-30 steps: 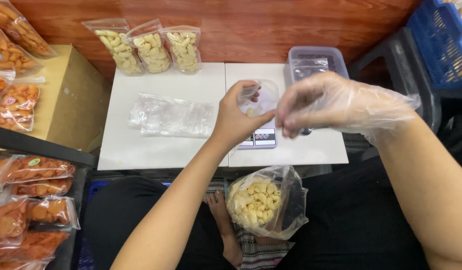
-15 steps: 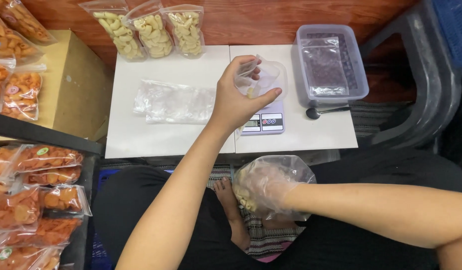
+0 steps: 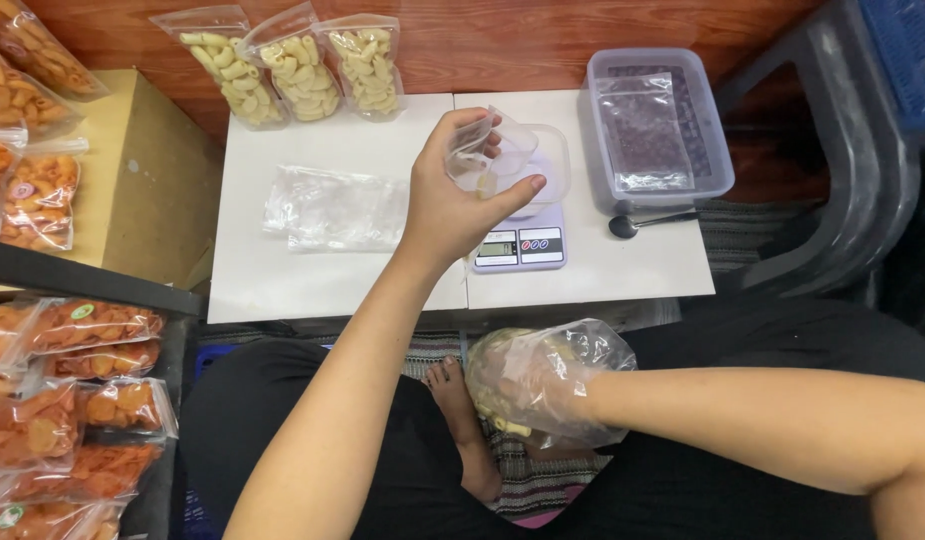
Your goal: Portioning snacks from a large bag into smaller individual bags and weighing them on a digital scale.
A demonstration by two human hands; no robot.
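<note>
Left hand (image 3: 452, 205) pinches the small clear plastic pouch (image 3: 479, 152) open by its mouth, above the white digital scale (image 3: 520, 240), bench centre. Gloved right hand (image 3: 532, 380), at six o'clock, is buried in the large clear bag of pale macaroni snacks (image 3: 557, 385); its grip cannot be told. Judged: pouch light, limp, slippery; hold at rim.

**Colours around the two hands**

Left hand (image 3: 452, 205) grips a clear pouch (image 3: 482, 150), pale yellow bits inside. Just under it, a lilac scale (image 3: 522, 245) on a white table (image 3: 312, 280). Right hand (image 3: 532, 385) wears a see-through glove, inside a clear bag of cream-yellow snacks (image 3: 502, 400). Far left of it: orange chip packs (image 3: 72, 400). Striped cloth (image 3: 532, 485) underneath.
</note>
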